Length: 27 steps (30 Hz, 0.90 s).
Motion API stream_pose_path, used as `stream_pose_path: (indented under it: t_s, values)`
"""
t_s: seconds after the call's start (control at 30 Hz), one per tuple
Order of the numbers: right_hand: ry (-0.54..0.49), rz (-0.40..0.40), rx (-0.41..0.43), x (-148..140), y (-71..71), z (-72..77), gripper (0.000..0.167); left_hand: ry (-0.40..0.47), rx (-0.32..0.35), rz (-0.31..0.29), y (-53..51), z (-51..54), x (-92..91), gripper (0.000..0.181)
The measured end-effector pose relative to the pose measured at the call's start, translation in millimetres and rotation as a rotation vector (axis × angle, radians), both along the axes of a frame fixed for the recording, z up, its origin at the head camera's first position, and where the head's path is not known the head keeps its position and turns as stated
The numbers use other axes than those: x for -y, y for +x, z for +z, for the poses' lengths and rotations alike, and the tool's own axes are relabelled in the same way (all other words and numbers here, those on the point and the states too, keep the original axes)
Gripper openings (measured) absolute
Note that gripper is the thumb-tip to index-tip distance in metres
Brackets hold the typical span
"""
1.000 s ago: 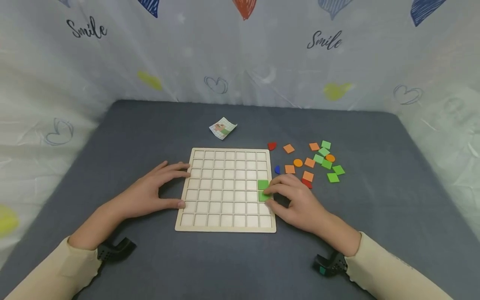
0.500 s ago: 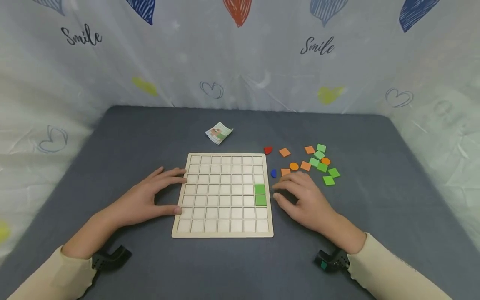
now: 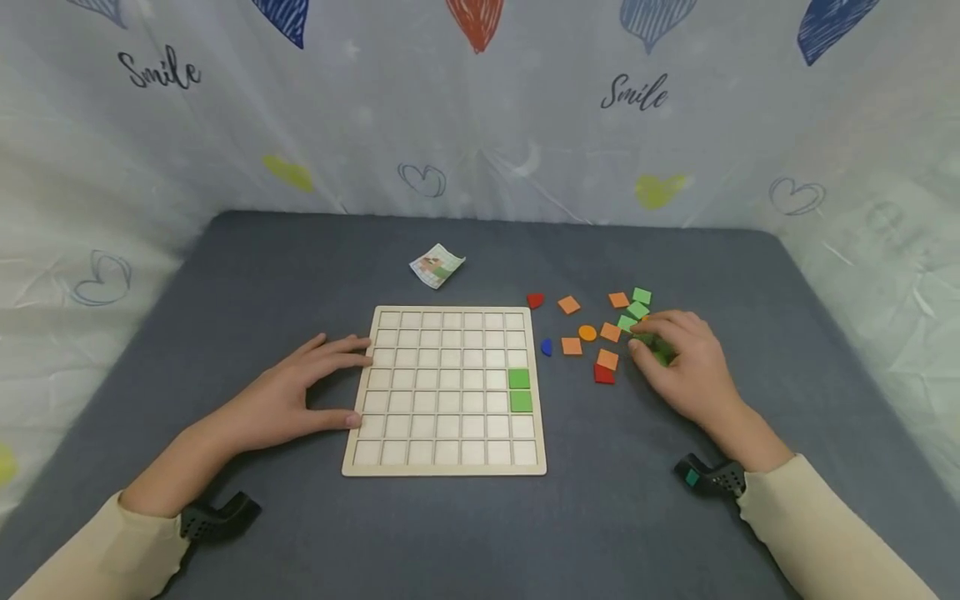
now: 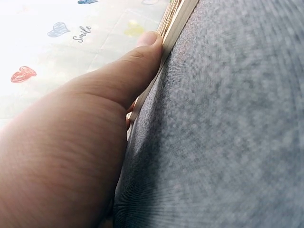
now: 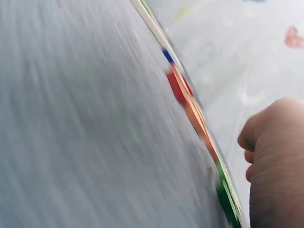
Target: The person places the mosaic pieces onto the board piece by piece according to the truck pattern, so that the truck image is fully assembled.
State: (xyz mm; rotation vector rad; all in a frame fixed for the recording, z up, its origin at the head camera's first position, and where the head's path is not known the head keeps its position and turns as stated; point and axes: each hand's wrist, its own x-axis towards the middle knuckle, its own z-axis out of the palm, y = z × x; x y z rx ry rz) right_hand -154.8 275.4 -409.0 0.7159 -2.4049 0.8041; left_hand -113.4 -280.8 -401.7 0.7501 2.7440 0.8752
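Note:
A pale wooden grid board lies flat on the grey table, with two green square tiles stacked front to back in its rightmost column. My left hand rests against the board's left edge, fingers and thumb extended to touch it. In the left wrist view the thumb lies along the board's side. My right hand hovers over the green tiles right of the board, fingers bent and thumb apart. Nothing shows between its fingertips; some green tiles are partly hidden beneath it.
Orange square tiles, an orange round tile, red pieces and a blue half-round piece lie scattered right of the board. A small printed pattern card lies behind it. A printed curtain hangs beyond the table.
My right hand has let go of the lower green tile, leaving it in its cell, and moved right to the loose green tiles. The left hand has stayed at the board's edge.

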Motion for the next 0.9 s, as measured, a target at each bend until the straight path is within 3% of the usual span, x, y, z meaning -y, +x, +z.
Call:
stream_pose_path:
  t_s: [0.17,0.4,0.6,0.9]
  values:
    - [0.036,-0.022,0.033,-23,-3.6,1.7,0.018,0.002,-0.001,-0.002,2.3,0.2,1.1,0.082]
    - [0.060,0.020,0.112,-49,-6.0,4.3,0.033,0.009,-0.012,-0.007,5.3,0.3,1.4,0.082]
    - [0.074,0.042,0.169,-52,-8.5,1.0,0.037,-0.011,-0.014,0.001,5.3,3.1,2.6,0.082]
    - [0.062,-0.009,0.193,-53,-6.7,-2.1,0.031,-0.020,0.002,-0.007,1.1,3.8,0.1,0.085]
